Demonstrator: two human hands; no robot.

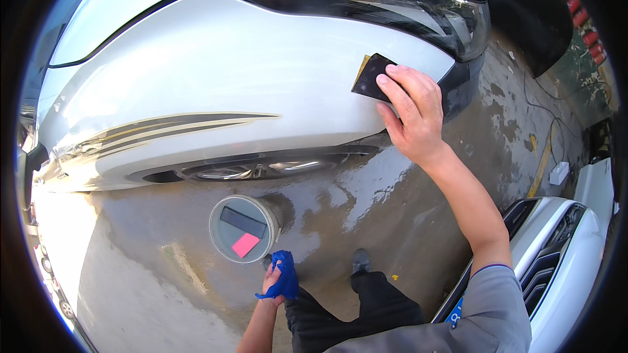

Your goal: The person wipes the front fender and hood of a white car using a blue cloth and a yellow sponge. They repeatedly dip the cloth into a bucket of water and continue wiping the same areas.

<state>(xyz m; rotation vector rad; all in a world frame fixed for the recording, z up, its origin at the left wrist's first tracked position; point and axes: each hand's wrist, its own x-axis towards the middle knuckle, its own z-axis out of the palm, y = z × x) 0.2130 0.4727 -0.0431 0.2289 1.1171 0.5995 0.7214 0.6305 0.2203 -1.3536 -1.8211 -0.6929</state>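
Observation:
The white front fender of a car (211, 68) spans the upper view, with a headlight (417, 14) above it. My right hand (414, 108) pinches a dark sheet of sandpaper (374, 78) with a yellowish edge, near the fender's front end below the headlight. Low in the view, my left hand (271, 279) holds a crumpled blue cloth (285, 277). Beside that hand stands a round bucket of water (216, 245), with a dark rectangular block (243, 222) and a pink pad (245, 245) in it. Dark and beige stripes (181, 125) mark the fender.
Below the fender is the wheel (255, 169). The concrete floor (333, 215) is wet. A second white car (571, 255) stands at the lower right. A cable (554, 115), a small white box (559, 173) and a large black part (530, 14) lie to the right.

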